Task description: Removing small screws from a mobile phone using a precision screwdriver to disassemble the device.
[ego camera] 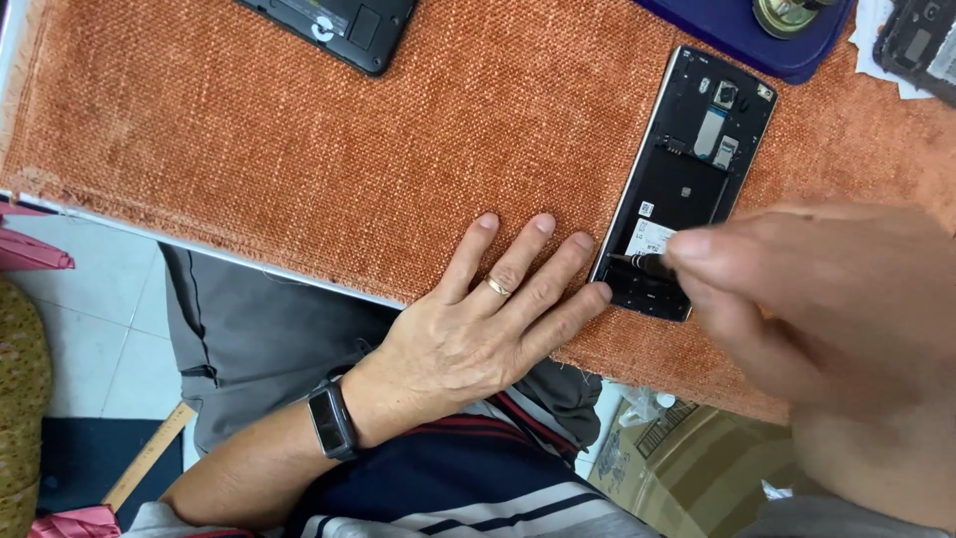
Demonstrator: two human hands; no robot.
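An opened black phone (687, 179) with its back cover off lies on the orange woven mat (299, 149), its inner parts showing. My left hand (488, 319) rests flat on the mat with fingers spread, the index fingertip touching the phone's near left corner. It wears a ring and a dark wrist band. My right hand (827, 299), blurred and close to the camera, pinches a thin dark screwdriver (637, 261) whose tip points at the phone's lower end.
Another dark phone part (339, 25) lies at the mat's far edge. A blue tray (757, 30) with a round metal piece sits at the top right, beside one more dark phone piece (921, 45). Below the table are a tiled floor, a wooden ruler (149, 453) and a cardboard box (657, 448).
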